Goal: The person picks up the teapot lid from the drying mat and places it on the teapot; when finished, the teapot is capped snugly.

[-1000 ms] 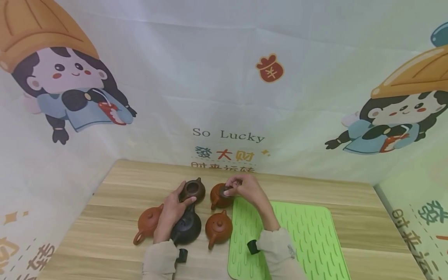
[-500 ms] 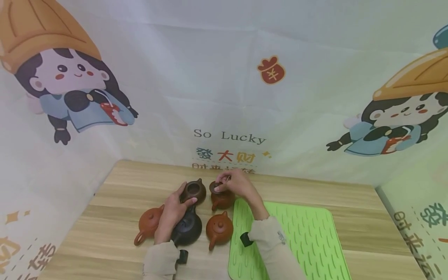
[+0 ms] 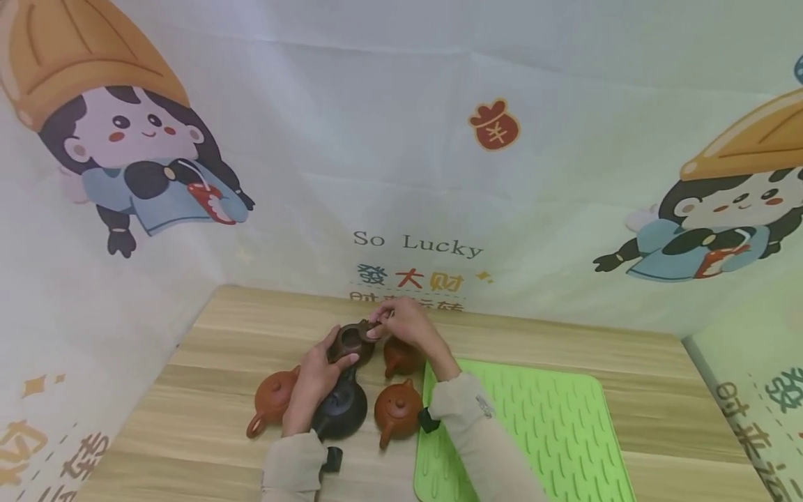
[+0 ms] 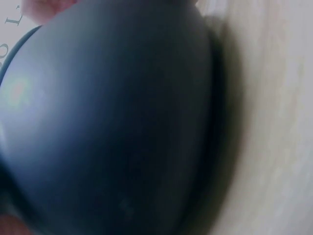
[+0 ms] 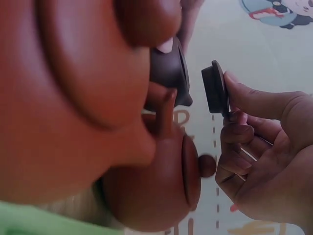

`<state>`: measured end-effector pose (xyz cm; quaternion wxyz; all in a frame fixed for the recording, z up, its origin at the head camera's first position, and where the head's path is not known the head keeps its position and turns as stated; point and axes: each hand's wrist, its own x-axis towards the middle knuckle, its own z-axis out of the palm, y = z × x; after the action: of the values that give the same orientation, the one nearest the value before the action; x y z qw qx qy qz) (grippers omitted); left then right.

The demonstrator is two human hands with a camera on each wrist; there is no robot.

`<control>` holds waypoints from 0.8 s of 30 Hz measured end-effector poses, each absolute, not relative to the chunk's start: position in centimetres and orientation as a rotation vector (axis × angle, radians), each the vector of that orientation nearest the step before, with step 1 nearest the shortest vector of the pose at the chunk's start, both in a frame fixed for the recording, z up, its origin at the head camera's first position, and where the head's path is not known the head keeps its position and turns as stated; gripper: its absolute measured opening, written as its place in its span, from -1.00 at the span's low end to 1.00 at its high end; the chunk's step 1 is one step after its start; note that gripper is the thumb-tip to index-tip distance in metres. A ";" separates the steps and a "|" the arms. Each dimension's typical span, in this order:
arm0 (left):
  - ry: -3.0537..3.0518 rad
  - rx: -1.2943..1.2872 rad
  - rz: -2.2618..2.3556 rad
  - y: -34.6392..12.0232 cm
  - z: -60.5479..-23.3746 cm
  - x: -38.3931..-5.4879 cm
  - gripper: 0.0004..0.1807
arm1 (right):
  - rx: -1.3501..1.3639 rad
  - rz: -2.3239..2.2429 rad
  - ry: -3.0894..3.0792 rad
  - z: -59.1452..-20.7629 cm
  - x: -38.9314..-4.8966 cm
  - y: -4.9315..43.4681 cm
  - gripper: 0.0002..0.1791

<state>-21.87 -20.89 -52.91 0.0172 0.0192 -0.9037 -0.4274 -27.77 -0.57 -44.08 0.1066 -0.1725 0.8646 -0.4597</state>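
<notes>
My left hand (image 3: 316,373) grips the side of a lidless dark brown teapot (image 3: 365,357), its thumb near the front. Over the right of that pot's opening, my right hand (image 3: 406,324) pinches a dark brown teapot lid (image 5: 213,90) between thumb and fingers. The right wrist view shows the lid tilted on edge and apart from the brown pot. A black teapot (image 3: 343,413) sits under my left wrist; a dark rounded teapot body (image 4: 107,117) fills the left wrist view. Partly hidden behind my right hand is a reddish-orange teapot (image 3: 400,358).
Another reddish-orange teapot (image 3: 398,408) stands in front, and one more orange teapot (image 3: 274,397) lies left of my left forearm. A green ridged mat (image 3: 533,418) covers the right part of the wooden table (image 3: 207,390). A printed cloth (image 3: 401,160) hangs behind the table.
My right hand has carried the lid leftward from over the back reddish-orange teapot to the opening of the brown teapot. The left hand keeps its grip; the pots stay in place.
</notes>
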 end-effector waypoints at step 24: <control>-2.845 0.039 -1.346 -22.6 -57.6 -24.3 -0.05 | -0.484 -1.209 2.682 -46.1 -27.5 -4.7 -0.89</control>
<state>-24.35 -22.63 -57.56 -0.0031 0.0122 -0.9039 -0.4276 -27.45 -4.70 -46.09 0.0800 -0.1618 0.8967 -0.4042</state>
